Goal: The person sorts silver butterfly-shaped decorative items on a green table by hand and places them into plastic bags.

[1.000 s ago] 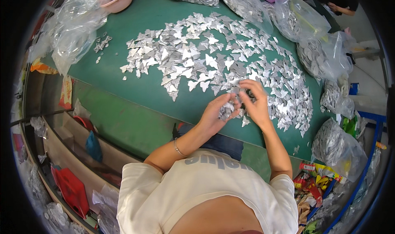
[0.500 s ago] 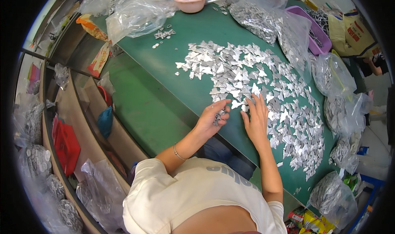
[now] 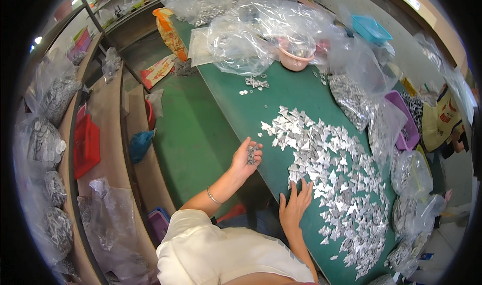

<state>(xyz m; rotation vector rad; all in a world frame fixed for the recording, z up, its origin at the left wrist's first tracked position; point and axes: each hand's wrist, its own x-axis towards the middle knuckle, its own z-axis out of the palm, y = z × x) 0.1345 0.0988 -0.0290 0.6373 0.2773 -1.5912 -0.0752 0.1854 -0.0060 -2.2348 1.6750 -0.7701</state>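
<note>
Small grey metal pieces [image 3: 251, 155] sit in the curled fingers of my left hand [image 3: 243, 160], raised over the long edge of the green table [image 3: 236, 97]. Their exact shape is too small to tell. My right hand [image 3: 295, 204] lies low on the table with its fingers apart, the tips touching the near border of a wide spread of flat, silvery pieces [image 3: 346, 189]. Those pieces are pointed, roughly three-cornered, and lie loose and overlapping. I cannot make out whether any piece is under the right fingertips.
Beyond the spread lie a few small rings and metal parts [image 3: 257, 83]. A pink bowl [image 3: 296, 62] and clear plastic bags [image 3: 241, 46] fill the far end. Filled bags [image 3: 351, 102] and a purple basket [image 3: 404, 122] line the right side. Shelves [image 3: 108, 129] with a red bin [image 3: 86, 147] stand left.
The view has swung toward the table's far end. My left hand has drawn away from the right hand and the spread, still holding metal pieces. The right hand stays at the spread's border.
</note>
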